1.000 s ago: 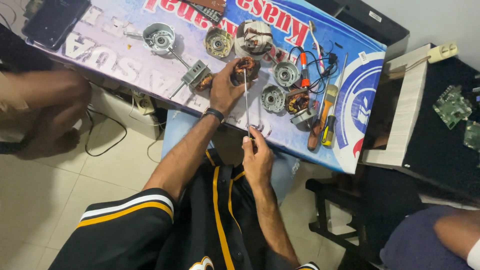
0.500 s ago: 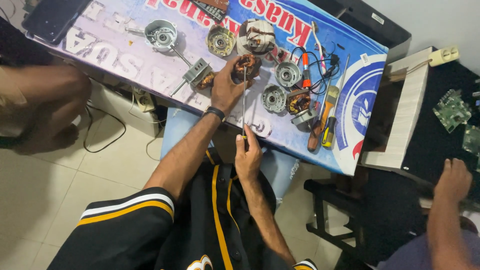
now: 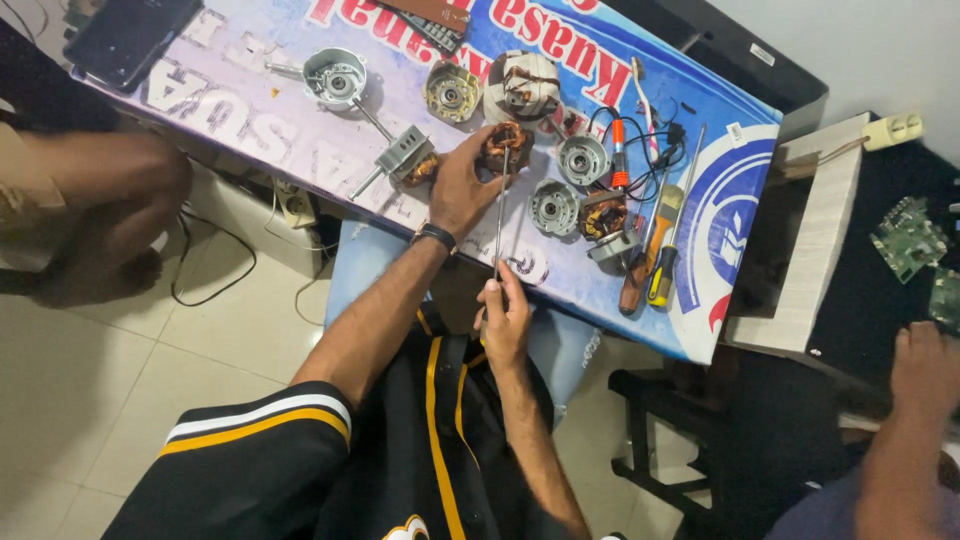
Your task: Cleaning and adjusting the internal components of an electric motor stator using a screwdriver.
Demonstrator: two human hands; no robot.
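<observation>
Your left hand clamps a stator, a round core wound with copper-brown coils, on the banner-covered table among silver motor housings. Your right hand, fingers closed, grips a thin metal rod whose tip reaches the stator. Another person's hand rests far right.

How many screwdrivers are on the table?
2, side by side near the table's right end: a yellow-handled screwdriver and an orange-handled screwdriver above the wires. Others may hide among the parts.
</observation>
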